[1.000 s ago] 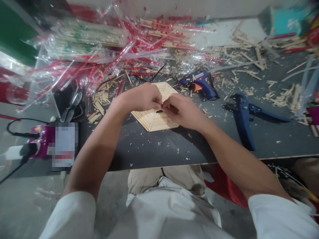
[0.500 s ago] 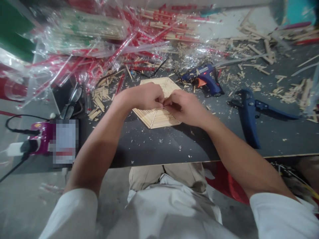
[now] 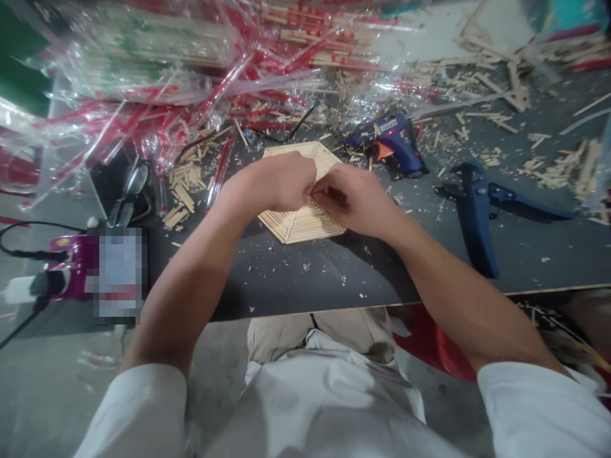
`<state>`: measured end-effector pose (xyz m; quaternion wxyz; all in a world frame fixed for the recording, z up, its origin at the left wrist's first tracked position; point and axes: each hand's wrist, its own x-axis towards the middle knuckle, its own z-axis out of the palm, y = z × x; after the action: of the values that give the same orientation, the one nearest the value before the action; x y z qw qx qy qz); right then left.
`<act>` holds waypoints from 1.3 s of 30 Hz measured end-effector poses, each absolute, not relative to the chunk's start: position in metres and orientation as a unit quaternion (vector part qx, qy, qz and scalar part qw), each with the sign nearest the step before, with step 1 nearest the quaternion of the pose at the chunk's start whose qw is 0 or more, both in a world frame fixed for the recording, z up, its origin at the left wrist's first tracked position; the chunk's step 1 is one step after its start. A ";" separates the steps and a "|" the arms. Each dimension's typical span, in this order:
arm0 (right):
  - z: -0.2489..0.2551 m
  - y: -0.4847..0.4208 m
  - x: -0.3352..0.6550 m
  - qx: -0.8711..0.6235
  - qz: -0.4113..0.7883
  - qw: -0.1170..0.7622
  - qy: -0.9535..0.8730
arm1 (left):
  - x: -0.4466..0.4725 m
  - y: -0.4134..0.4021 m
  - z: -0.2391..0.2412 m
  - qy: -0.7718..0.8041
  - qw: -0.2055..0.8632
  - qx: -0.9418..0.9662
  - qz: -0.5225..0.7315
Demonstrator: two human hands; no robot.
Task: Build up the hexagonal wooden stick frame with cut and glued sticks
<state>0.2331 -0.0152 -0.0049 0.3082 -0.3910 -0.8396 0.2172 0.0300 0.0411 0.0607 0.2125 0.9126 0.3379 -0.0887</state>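
Note:
A six-sided panel of thin wooden sticks (image 3: 298, 228) lies on the dark table in front of me, its sticks set in rings with ribs running to the middle. Over its upper left part is my left hand (image 3: 289, 181), fingers curled into a closed grip. My right hand (image 3: 352, 196) comes in from the other side with thumb and fingers pinched together. The fingertips of both hands meet above the panel's middle. Whatever they pinch is hidden or too small to make out.
A blue glue gun (image 3: 394, 141) with an orange trigger and lit red light lies behind my right hand. Blue cutters (image 3: 477, 216) rest at right. Glasses (image 3: 131, 191), a phone (image 3: 119, 273) and a purple plug adapter (image 3: 69, 264) are at left. Stick packets in plastic (image 3: 157, 57) crowd the back.
My left hand has rolled slightly, so its fingers are more hidden, and both hands stay together over the panel. The whole view has shifted a little.

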 end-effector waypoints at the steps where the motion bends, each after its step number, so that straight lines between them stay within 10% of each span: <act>1: -0.004 -0.015 0.233 -0.392 0.217 0.307 -0.840 | 0.030 0.041 0.060 0.344 0.214 0.910 -0.092; 26: -0.001 -0.013 0.238 -0.438 0.169 0.336 -0.817 | 0.030 0.043 0.057 0.361 0.230 0.900 -0.088; 39: -0.020 0.030 0.328 -0.707 0.012 0.299 -0.641 | 0.024 0.051 0.063 0.332 0.281 0.895 -0.103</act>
<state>0.3278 0.0304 -0.0197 0.2989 -0.7068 -0.6410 0.0117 0.0238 0.0511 0.0625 0.2810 0.8947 0.3316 -0.1033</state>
